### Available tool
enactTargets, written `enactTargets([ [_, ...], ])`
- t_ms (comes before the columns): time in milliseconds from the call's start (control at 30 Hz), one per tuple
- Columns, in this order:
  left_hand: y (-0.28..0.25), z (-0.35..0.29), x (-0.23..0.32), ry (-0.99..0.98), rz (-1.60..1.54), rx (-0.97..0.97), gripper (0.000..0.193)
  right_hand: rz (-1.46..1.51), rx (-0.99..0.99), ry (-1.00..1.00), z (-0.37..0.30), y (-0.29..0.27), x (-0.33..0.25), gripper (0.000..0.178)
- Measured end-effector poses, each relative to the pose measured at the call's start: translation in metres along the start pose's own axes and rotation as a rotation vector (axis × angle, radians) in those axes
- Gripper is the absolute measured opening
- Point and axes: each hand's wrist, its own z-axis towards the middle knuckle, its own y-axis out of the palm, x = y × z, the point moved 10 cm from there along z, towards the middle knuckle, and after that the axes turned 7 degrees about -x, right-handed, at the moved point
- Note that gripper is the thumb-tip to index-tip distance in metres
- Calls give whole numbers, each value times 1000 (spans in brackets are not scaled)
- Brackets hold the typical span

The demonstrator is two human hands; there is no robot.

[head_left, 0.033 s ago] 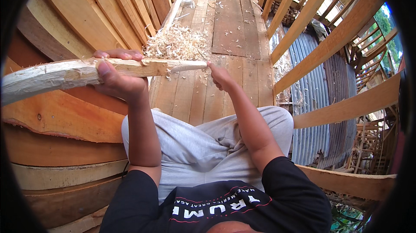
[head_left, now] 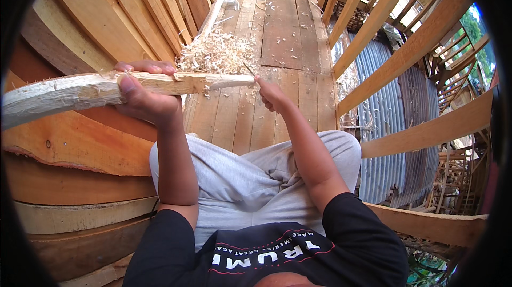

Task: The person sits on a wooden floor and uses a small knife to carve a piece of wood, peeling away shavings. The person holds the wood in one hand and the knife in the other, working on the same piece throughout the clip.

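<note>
A long pale wooden pole point(head_left: 64, 95), whittled and rough along its sides, stretches from the far left edge to the middle of the view. My left hand point(head_left: 149, 92) is wrapped round it, thumb on top and fingers over the far side. The pole narrows into a smoother, lighter tip on the right. Beside that tip, my right hand point(head_left: 271, 95) is closed round a knife point(head_left: 248, 68); only its thin blade shows, pointing away and to the left, and the handle is hidden in the fist. Whether the blade touches the wood I cannot tell.
Curled wood shavings point(head_left: 216, 52) lie heaped on the plank floor point(head_left: 288, 92) beyond the pole. A wall of boards point(head_left: 80, 143) stands close on the left. On the right runs a slatted wooden railing point(head_left: 394, 81), with corrugated metal roofing point(head_left: 381, 121) below it. My crossed legs are in front.
</note>
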Motion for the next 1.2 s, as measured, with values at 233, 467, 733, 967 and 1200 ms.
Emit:
enactTargets([
  [233,-7,4,-1,-19,17,18,43,348,-293,102,3,17,6,58],
  [467,-11,5,-6,-39,-19,43,38,414,-160,77,11,3,9,57],
  [733,-24,14,14,-60,-8,173,42,572,24,76,22,-37,26,57],
  [967,-43,26,33,25,48,257,42,-176,292,-31,25,-60,13,69],
  [1200,-52,38,23,-16,23,169,42,-763,274,-121,31,-37,-9,82],
])
